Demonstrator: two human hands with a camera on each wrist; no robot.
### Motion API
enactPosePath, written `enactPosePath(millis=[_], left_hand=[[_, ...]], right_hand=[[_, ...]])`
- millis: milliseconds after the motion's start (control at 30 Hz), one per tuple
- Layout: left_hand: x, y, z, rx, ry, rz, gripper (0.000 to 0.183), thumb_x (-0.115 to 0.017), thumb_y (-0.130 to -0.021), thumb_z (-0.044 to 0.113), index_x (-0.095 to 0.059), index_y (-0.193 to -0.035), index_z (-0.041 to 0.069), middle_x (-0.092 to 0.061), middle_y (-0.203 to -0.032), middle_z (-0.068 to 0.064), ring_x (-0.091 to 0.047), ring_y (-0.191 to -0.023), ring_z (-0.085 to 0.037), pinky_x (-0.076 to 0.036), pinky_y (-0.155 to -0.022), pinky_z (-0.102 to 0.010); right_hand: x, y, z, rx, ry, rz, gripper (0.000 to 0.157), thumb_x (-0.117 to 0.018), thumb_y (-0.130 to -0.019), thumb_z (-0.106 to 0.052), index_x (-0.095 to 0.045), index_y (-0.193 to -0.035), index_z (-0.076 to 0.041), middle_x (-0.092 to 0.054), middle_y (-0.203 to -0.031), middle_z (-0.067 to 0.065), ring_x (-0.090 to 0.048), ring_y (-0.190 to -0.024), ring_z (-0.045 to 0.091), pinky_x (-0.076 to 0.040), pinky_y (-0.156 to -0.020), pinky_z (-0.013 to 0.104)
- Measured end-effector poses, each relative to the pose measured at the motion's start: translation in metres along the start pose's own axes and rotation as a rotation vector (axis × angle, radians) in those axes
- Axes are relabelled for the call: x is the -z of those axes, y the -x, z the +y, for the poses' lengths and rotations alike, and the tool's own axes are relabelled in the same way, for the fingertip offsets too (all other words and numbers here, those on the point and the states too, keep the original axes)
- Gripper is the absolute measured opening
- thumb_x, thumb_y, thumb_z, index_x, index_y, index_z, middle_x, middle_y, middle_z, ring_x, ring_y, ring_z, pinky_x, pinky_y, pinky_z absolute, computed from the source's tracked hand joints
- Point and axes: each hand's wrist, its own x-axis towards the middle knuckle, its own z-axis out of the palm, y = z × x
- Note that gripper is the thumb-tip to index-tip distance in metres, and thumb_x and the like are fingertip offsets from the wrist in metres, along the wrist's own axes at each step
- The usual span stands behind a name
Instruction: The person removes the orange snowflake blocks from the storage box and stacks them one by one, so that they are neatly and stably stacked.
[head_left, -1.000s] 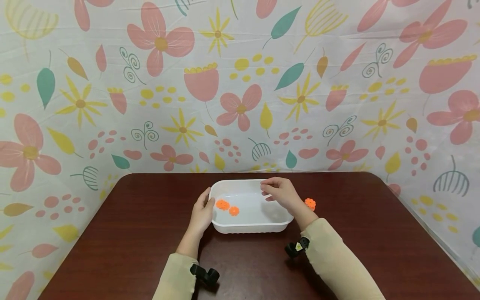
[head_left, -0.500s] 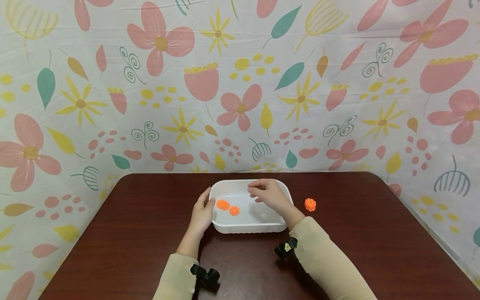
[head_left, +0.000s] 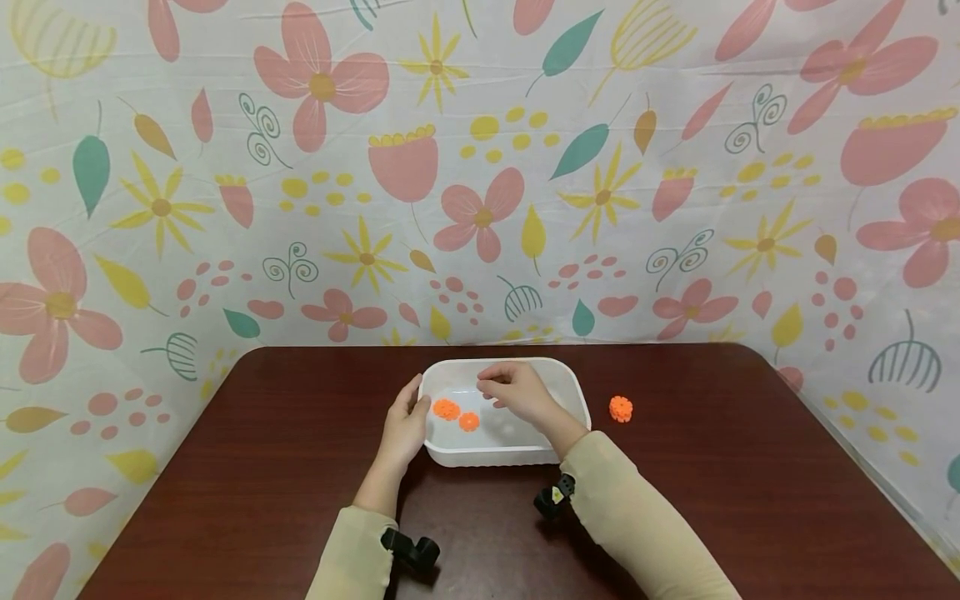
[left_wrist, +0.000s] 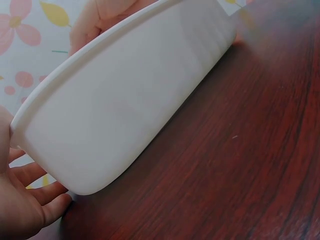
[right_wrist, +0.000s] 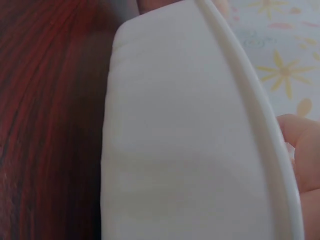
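Observation:
A white plastic tray stands on the table, its long outer wall filling much of both wrist views. My left hand grips its left end, thumb at the rim and fingers spread along the outside, as the left wrist view also shows. Inside, toward the left, lie an orange flower-shaped piece and an orange clump, maybe more than one piece. Above the tray's middle hovers my right hand, its fingers bent toward the thumb. Whether anything is between its fingertips is hidden.
Right of the tray, on the dark brown table, sits another orange clump, seemingly stacked flower pieces. A flower-printed cloth hangs behind the table's back edge. Black wrist cameras are strapped at both sleeves.
My right hand has moved left across the tray, from near its right end to its middle, uncovering the orange clump outside. The left hand and the tray have stayed put.

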Motion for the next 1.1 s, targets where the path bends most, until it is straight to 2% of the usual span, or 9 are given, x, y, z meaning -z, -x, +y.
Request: enactPosePath(millis=[167, 433, 533, 700, 1100], left_hand=[[-0.001, 0.001, 0.002, 0.007, -0.002, -0.002, 0.049, -0.044, -0.1, 0.023, -0.034, -0.147, 0.015, -0.043, -0.143, -0.017, -0.045, -0.127, -0.032, -0.041, -0.102, -0.049], [-0.001, 0.001, 0.002, 0.007, -0.01, -0.003, 0.049, -0.044, -0.1, 0.023, -0.034, -0.147, 0.017, -0.044, -0.143, -0.016, -0.046, -0.126, -0.031, -0.042, -0.101, -0.048], [-0.001, 0.001, 0.002, 0.001, -0.014, 0.005, 0.049, -0.044, -0.1, 0.023, -0.035, -0.147, 0.016, -0.045, -0.142, -0.017, -0.047, -0.125, -0.031, -0.043, -0.101, -0.048], [0.0, 0.0, 0.002, -0.003, -0.014, 0.011, 0.049, -0.043, -0.099, 0.021, -0.035, -0.147, 0.015, -0.045, -0.142, -0.018, -0.048, -0.124, -0.031, -0.043, -0.1, -0.047], [0.0, 0.002, 0.003, -0.033, -0.005, 0.018, 0.049, -0.044, -0.099, 0.019, -0.035, -0.147, 0.012, -0.045, -0.142, -0.018, -0.048, -0.124, -0.03, -0.044, -0.099, -0.047]], right_hand=[[-0.008, -0.003, 0.002, 0.014, 0.028, -0.011, 0.026, -0.065, -0.088, -0.014, -0.068, -0.108, 0.002, -0.069, -0.088, 0.013, -0.063, -0.075, 0.014, -0.055, -0.066, 0.028], [-0.015, -0.007, 0.009, -0.041, 0.088, -0.003, 0.019, -0.069, -0.085, -0.016, -0.071, -0.101, -0.005, -0.07, -0.087, 0.005, -0.061, -0.073, 0.014, -0.053, -0.063, 0.025], [-0.016, -0.008, 0.009, -0.039, 0.121, -0.024, 0.018, -0.069, -0.084, -0.016, -0.072, -0.099, -0.007, -0.069, -0.089, 0.005, -0.059, -0.073, 0.013, -0.052, -0.064, 0.024], [-0.018, -0.008, 0.01, 0.012, 0.203, -0.052, 0.017, -0.07, -0.083, -0.013, -0.072, -0.098, -0.005, -0.069, -0.09, 0.005, -0.058, -0.077, 0.012, -0.049, -0.068, 0.023], [-0.022, -0.009, 0.02, -0.043, 0.353, -0.15, 0.022, -0.076, -0.079, -0.015, -0.07, -0.098, -0.008, -0.065, -0.084, 0.0, -0.055, -0.078, 0.012, -0.047, -0.073, 0.025]])
